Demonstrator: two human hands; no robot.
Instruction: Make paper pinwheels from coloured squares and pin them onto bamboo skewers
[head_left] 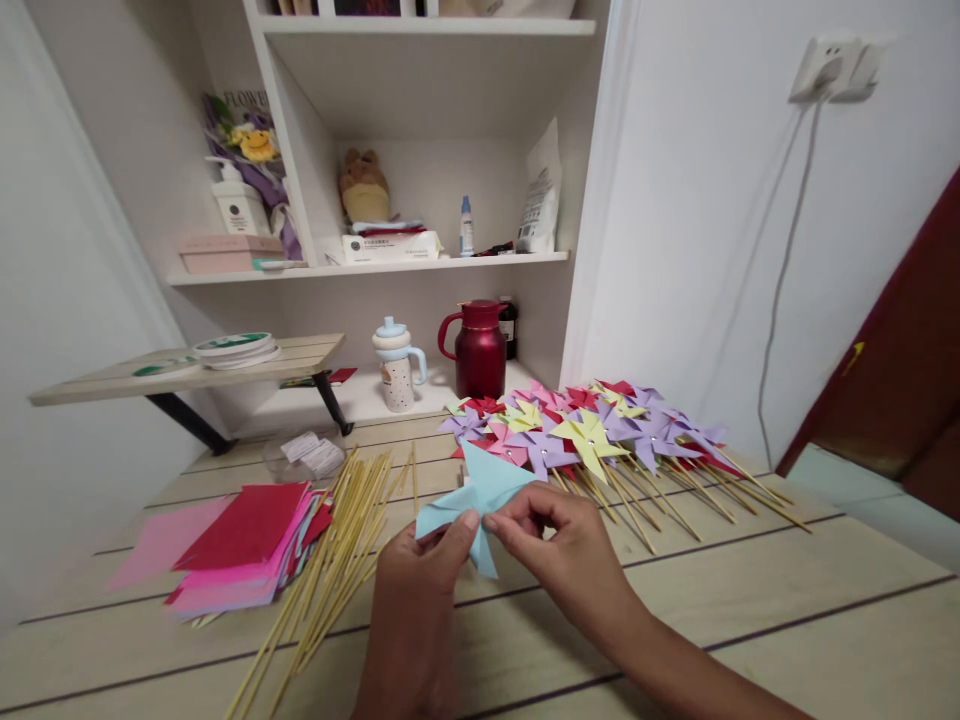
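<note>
Over a pale slatted wooden table (pixel 750 585), the person's left hand (pixel 426 572) and right hand (pixel 561 528) pinch a light-blue folded-paper pinwheel (pixel 489 484), beyond which are, at left, a clear plastic container (pixel 277 463) with white printed slips (pixel 324 459) in or on it and, farther, a lidded glossy red jug (pixel 481 360), contents hidden.

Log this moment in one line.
left hand: holding light-blue pinwheel; right hand: pinching near its centre; bare sticks and paper sheets: left; mounted pinwheels: beyond right hand

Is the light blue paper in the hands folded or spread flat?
Folded: the light blue paper forms pointed pinwheel blades around its middle, where the left hand and right hand hold it.
</note>
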